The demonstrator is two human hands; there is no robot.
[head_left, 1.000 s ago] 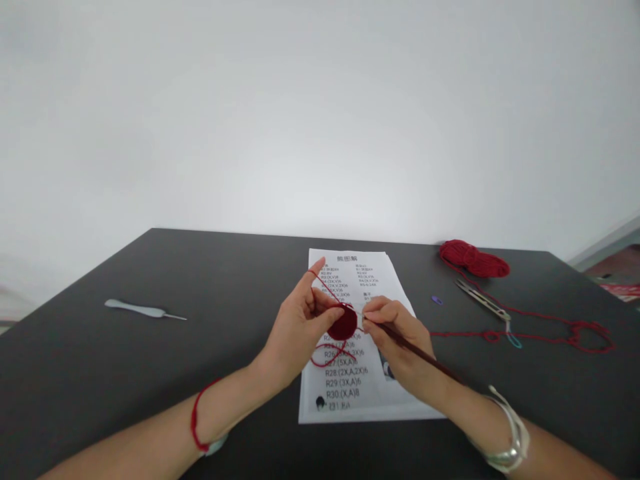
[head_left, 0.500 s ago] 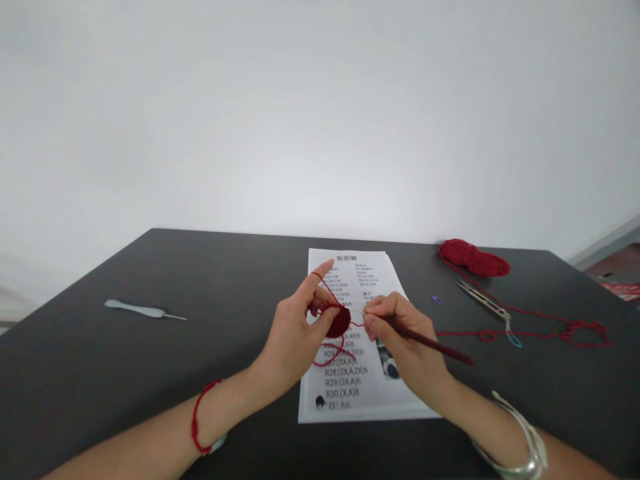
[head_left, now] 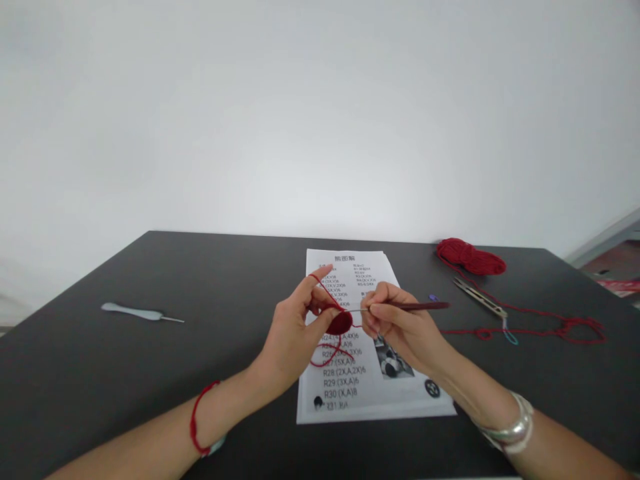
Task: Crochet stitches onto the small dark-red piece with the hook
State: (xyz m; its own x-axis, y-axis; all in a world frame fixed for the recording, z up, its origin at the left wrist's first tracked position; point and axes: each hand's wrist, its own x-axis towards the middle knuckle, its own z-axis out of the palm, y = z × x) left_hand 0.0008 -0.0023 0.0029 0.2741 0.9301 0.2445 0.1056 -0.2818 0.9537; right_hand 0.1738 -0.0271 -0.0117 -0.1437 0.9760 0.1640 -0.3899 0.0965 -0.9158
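Between the thumb and fingers of my left hand (head_left: pixel 295 327) is a small round piece of dark red crochet (head_left: pixel 340 323). Red yarn runs up from it around my raised left index finger, and a loose tail (head_left: pixel 330 357) dangles below. My right hand (head_left: pixel 400 323) grips a crochet hook (head_left: pixel 420 306) with a dark red-brown handle and a thin metal shaft. The shaft points left, its tip at the top edge of the crochet piece; whether it sits inside a stitch is too small to tell. Both hands are over a printed pattern sheet (head_left: pixel 340 393).
On the black table (head_left: pixel 225 280), a second crochet hook (head_left: pixel 143 312) with a pale grey handle lies at left. To the right are a red yarn skein (head_left: pixel 470 257), thread snips (head_left: pixel 480 297) with a blue loop, a purple stitch marker (head_left: pixel 433 298) and a loose yarn strand (head_left: pixel 575 327).
My right hand has rotated, bringing the hook from a downward slant to nearly level, its tip now at the crochet piece's top edge. My left hand keeps its hold almost unchanged.
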